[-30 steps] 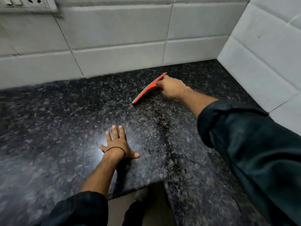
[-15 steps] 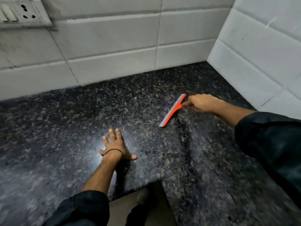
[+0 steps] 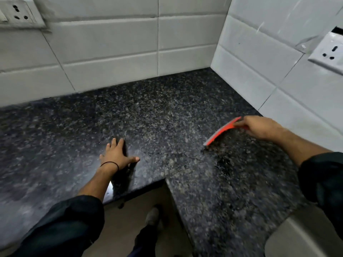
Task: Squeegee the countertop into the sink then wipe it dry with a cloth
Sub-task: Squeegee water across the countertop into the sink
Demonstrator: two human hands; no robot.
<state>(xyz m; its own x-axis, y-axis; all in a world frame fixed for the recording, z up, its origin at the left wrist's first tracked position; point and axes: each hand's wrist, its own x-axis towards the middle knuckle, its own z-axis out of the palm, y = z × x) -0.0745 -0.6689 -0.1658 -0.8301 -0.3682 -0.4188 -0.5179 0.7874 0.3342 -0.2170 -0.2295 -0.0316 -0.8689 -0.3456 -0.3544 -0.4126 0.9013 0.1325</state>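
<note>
The dark speckled granite countertop (image 3: 167,112) fills the corner below the white tiled walls (image 3: 111,43). The person's left hand (image 3: 116,155) lies flat on the stone near the inner front edge, fingers straight and holding nothing, while the right hand (image 3: 259,127), nearer the right wall, has its fingers curled around the handle of the orange-red plastic squeegee (image 3: 220,132). The squeegee's blade edge touches the stone, its lower end at a dark wet streak (image 3: 222,160), and a thin black band (image 3: 109,164) sits on the left wrist.

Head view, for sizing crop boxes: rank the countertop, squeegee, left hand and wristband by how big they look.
Largest first: countertop, left hand, squeegee (part hidden by the right hand, so nearly tied), wristband.
</note>
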